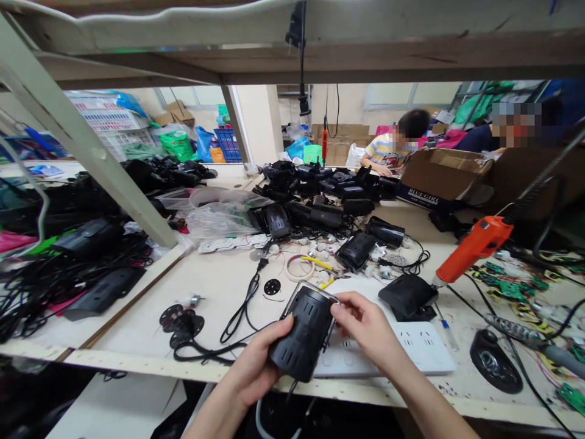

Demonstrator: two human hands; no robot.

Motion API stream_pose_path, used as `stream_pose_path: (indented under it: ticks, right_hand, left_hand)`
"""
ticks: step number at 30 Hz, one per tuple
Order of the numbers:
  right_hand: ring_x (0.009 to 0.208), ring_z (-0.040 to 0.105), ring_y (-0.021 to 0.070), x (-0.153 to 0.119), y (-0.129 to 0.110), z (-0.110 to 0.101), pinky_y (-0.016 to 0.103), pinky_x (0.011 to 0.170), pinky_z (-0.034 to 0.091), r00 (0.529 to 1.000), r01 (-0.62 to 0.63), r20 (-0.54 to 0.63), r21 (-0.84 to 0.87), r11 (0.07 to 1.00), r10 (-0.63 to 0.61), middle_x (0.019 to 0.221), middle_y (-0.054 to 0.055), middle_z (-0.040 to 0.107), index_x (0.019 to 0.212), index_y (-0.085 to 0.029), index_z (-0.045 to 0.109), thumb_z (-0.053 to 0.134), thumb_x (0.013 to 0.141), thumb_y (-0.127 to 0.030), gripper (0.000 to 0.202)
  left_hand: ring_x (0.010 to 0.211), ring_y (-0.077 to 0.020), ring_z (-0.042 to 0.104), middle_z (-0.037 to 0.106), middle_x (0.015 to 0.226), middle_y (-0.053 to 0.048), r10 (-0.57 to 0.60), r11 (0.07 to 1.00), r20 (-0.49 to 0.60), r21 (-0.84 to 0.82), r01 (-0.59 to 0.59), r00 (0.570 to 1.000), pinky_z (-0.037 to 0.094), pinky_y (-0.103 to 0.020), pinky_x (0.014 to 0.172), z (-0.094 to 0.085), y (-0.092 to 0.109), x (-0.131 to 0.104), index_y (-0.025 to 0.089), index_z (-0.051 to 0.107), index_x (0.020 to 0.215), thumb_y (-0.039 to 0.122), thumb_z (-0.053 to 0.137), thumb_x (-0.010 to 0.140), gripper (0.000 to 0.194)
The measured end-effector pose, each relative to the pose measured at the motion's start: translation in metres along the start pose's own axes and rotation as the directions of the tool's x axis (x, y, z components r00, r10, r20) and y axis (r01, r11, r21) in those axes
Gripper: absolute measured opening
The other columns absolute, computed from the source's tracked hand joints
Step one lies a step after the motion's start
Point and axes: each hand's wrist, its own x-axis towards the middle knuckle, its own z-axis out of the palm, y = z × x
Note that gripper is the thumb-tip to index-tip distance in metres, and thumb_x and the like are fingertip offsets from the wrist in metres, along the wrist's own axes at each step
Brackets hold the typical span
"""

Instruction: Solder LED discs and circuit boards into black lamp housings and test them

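Black housing (pixel 300 332): between your two hands, near the white power strip (pixel 423 347).
Left hand (pixel 262 366): grasps its side.
Right hand (pixel 365 323): pinches its metal bracket (pixel 336 300).

The power strip (pixel 427 352) lies before the pliers (pixel 329 272), left of the screwdriver (pixel 444 326).

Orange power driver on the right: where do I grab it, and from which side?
Mid-body on the orange power driver, coming from the near side with the right hand, I'd say. The body is long and slanted, with its tip down-left at the black housing and the coiled cord leaving the upper end. Wrapping the middle should clear both.
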Motion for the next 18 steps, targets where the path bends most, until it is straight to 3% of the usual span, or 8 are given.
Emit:
stream_pose_path:
  ticks: [3, 6, 10, 13, 18]
  right_hand:
    - [0.060, 0.052, 0.0132, 0.003, -0.002, 0.001, 0.025, 0.055, 0.046, 0.999, -0.020, -0.025, 0.058, 0.998, 0.022, 0.068, -0.002, 0.053, 0.095, -0.015, 0.064, 0.071, 0.071, -0.050, 0.043]
    - [0.060, 0.051, 0.0122, 0.009, -0.003, -0.003, 0.024, 0.055, 0.046, 0.997, -0.047, -0.055, 0.118, 0.992, 0.053, 0.068, -0.003, 0.055, 0.092, -0.016, 0.062, 0.077, 0.065, -0.050, 0.047]
    - [0.065, 0.054, 0.0145, 0.020, 0.000, -0.016, 0.025, 0.056, 0.048, 0.996, -0.063, -0.056, 0.147, 0.987, 0.072, 0.071, 0.000, 0.058, 0.090, -0.016, 0.062, 0.078, 0.062, -0.057, 0.053]
    - [0.071, 0.058, 0.0169, 0.026, 0.001, -0.027, 0.027, 0.060, 0.051, 0.997, -0.070, -0.028, 0.164, 0.984, 0.075, 0.079, 0.004, 0.062, 0.091, -0.015, 0.065, 0.078, 0.061, -0.063, 0.058]
    - [0.083, 0.061, 0.0205, 0.034, 0.002, -0.041, 0.029, 0.067, 0.052, 0.997, -0.064, -0.037, 0.110, 0.992, 0.069, 0.094, 0.008, 0.066, 0.097, -0.016, 0.070, 0.072, 0.064, -0.068, 0.062]
  left_hand:
    - [0.065, -0.0190, 0.066, 0.074, 0.077, -0.008, 0.060, 0.998, 0.027, 0.017, -0.061, 0.998, 0.052, -0.028, 0.063, 0.001, 0.006, 0.004, 0.011, 0.069, 0.091, 0.041, 0.086, 0.058, 0.048]
    - [0.076, -0.0157, 0.065, 0.073, 0.091, -0.004, 0.191, 0.977, 0.040, 0.090, -0.194, 0.981, 0.049, -0.023, 0.069, 0.007, 0.018, 0.008, 0.018, 0.066, 0.106, 0.039, 0.082, 0.065, 0.049]
    - [0.095, -0.0202, 0.063, 0.066, 0.114, -0.004, 0.260, 0.921, 0.057, 0.287, -0.265, 0.964, 0.047, -0.025, 0.072, 0.016, 0.032, 0.014, 0.027, 0.052, 0.127, 0.042, 0.079, 0.066, 0.068]
    - [0.106, -0.0267, 0.059, 0.062, 0.121, -0.006, 0.331, 0.807, 0.117, 0.479, -0.345, 0.936, 0.045, -0.033, 0.086, 0.023, 0.035, 0.021, 0.026, 0.048, 0.131, 0.031, 0.083, 0.055, 0.083]
    - [0.113, -0.0310, 0.055, 0.061, 0.123, -0.006, 0.352, 0.587, 0.240, 0.696, -0.413, 0.905, 0.039, -0.040, 0.101, 0.035, 0.037, 0.034, 0.024, 0.051, 0.127, 0.025, 0.082, 0.051, 0.083]
